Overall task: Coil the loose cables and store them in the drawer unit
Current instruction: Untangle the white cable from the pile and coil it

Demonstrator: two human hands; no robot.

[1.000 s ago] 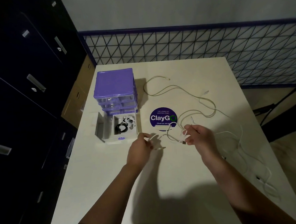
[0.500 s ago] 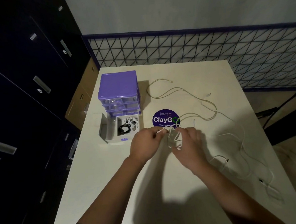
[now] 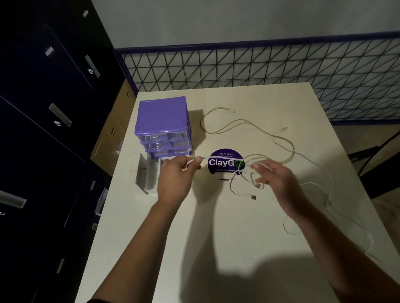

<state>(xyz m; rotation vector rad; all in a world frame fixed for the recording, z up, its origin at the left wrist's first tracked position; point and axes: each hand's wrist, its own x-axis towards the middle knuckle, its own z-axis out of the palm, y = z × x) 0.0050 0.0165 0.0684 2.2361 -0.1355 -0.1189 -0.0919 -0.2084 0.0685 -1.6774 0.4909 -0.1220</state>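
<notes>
My left hand [image 3: 174, 176] pinches one end of a white cable [image 3: 220, 159] just in front of the drawer unit. The cable runs taut to the right across a round sticker to my right hand [image 3: 275, 177]. Blurred, that hand holds loose loops of the same cable at its fingers. A USB plug [image 3: 253, 197] hangs at the end of the loops, low over the table. The purple drawer unit [image 3: 162, 123] stands at the table's far left. Its bottom drawer [image 3: 146, 178] is pulled out, and my left hand hides part of it.
A beige cable [image 3: 239, 120] snakes over the far middle of the white table [image 3: 200, 245]. Another thin white cable [image 3: 328, 190] trails toward the right edge. The round purple ClayGo sticker [image 3: 226, 170] lies mid-table. Dark cabinets [image 3: 40, 114] stand left; a wire fence [image 3: 259, 65] runs behind.
My hands were close together over the loops half a second ago. They have since moved apart, left hand toward the drawer, stretching the white cable taut between them.
</notes>
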